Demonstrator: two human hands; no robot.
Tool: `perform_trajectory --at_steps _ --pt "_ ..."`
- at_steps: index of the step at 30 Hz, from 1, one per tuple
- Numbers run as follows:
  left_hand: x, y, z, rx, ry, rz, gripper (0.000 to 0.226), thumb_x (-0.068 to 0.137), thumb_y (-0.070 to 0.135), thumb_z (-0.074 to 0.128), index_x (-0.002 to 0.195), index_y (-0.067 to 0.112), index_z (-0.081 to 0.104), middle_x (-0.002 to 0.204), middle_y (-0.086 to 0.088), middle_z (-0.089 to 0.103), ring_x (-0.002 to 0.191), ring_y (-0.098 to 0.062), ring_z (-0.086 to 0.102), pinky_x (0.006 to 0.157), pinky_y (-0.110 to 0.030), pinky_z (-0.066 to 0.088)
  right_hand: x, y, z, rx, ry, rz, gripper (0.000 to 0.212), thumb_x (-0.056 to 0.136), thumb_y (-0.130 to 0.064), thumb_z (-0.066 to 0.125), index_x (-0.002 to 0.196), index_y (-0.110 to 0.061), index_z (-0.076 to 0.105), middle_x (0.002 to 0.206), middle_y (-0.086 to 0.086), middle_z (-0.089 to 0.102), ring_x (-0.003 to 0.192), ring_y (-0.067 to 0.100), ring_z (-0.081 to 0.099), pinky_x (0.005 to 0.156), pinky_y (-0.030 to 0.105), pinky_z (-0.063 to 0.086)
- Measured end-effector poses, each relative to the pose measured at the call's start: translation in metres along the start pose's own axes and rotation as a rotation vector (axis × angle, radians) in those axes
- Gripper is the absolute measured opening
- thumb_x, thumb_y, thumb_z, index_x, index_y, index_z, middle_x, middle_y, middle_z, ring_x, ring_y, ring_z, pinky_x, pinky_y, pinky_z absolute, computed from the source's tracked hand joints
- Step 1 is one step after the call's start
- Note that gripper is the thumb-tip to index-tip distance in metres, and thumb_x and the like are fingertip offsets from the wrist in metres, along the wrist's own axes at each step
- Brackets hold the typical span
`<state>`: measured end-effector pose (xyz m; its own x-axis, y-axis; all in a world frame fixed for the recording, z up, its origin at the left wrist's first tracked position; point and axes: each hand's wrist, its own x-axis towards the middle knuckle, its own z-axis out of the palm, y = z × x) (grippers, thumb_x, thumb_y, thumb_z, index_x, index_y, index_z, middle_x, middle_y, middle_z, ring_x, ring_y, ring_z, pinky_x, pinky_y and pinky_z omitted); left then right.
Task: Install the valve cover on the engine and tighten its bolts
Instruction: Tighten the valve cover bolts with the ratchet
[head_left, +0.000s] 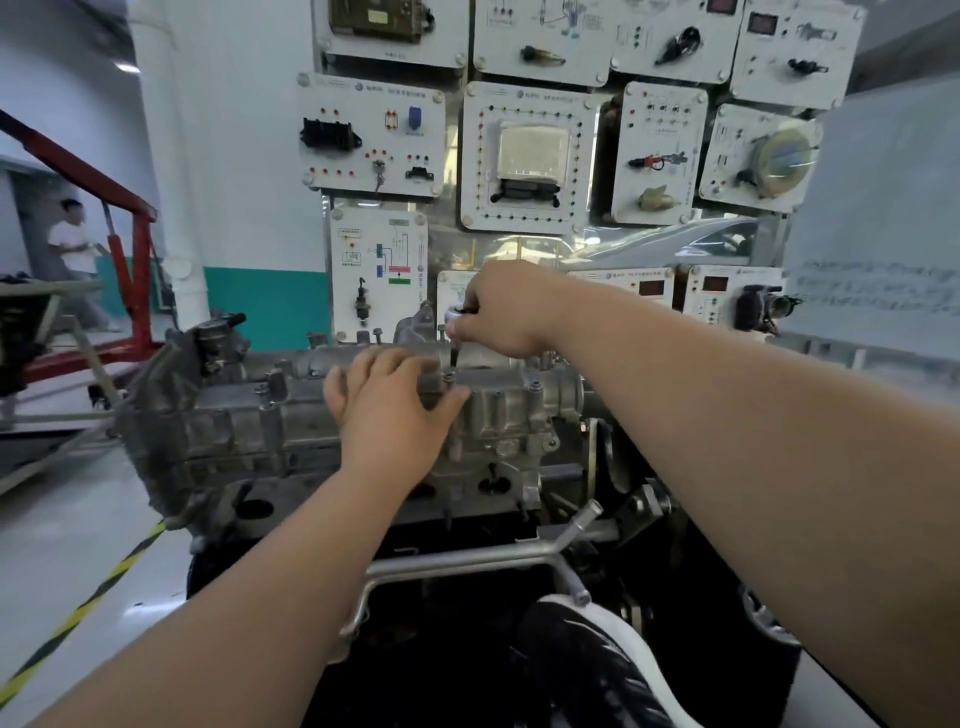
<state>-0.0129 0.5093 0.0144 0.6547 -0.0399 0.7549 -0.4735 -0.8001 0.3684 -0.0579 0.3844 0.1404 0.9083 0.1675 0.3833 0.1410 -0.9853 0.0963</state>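
The valve cover (249, 410) sits on top of the engine (208, 457). The left hand (387, 402) lies flat on it, fingers spread. The right hand (506, 312) grips a small tool (455, 332) pointing down at a bolt (448, 375)

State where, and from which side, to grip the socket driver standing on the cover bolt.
Grip the socket driver by its chrome head, from the right, as the right hand does: it stands upright, and the left hand blocks the left.
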Motion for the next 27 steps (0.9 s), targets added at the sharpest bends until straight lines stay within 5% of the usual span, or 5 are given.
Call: perform_trajectory --at_steps 4,13,18,24,27 --pt "0.007 0.007 0.003 -0.111 -0.037 -0.023 0.031 0.089 0.056 0.048 0.1 0.034 0.067 0.104 0.012 0.062 0.105 -0.013 0.055 0.111 -0.041 0.004 0.006 -0.007 0.003 -0.041 -0.019 0.014 0.041 0.097 -0.043 0.052 0.07 -0.012 0.053 0.069 0.003 0.053 0.06 0.014 0.048 0.049 0.028 0.032" --pt "0.015 0.001 0.013 -0.221 -0.025 -0.076 0.024 0.088 0.053 0.052 0.088 0.035 0.069 0.082 0.015 0.057 0.097 -0.017 0.053 0.085 -0.033 0.02 0.005 -0.022 -0.002 -0.13 -0.085 -0.003 0.042 0.096 -0.039 0.054 0.064 -0.013 0.049 0.063 0.001 0.05 0.055 0.013 0.044 0.049 0.027 0.031" --pt "0.015 -0.003 0.014 -0.299 -0.073 -0.099 0.021 0.088 0.054 0.052 0.084 0.038 0.066 0.081 0.017 0.059 0.102 -0.014 0.051 0.092 -0.036 0.021 0.012 -0.039 -0.012 -0.225 -0.197 0.071 0.034 0.095 -0.034 0.054 0.071 -0.011 0.063 0.068 0.002 0.066 0.058 0.014 0.059 0.055 0.025 0.046" --pt "0.019 0.004 0.01 -0.236 -0.105 -0.122 0.031 0.088 0.051 0.051 0.063 0.033 0.056 0.07 0.016 0.059 0.088 -0.014 0.055 0.097 -0.046 0.025 0.024 -0.052 -0.019 -0.153 -0.374 0.147 0.034 0.101 -0.031 0.043 0.078 -0.01 0.055 0.069 0.003 0.056 0.047 0.012 0.051 0.047 0.023 0.042" --pt "0.024 0.011 0.007 -0.068 -0.06 -0.166 0.043 0.088 0.06 0.039 0.059 0.029 0.049 0.064 0.015 0.059 0.085 -0.015 0.06 0.105 -0.044 0.01 0.03 -0.054 -0.014 -0.149 -0.382 0.117 0.04 0.101 -0.032 0.041 0.071 -0.01 0.056 0.062 0.003 0.056 0.042 0.011 0.051 0.046 0.024 0.041"
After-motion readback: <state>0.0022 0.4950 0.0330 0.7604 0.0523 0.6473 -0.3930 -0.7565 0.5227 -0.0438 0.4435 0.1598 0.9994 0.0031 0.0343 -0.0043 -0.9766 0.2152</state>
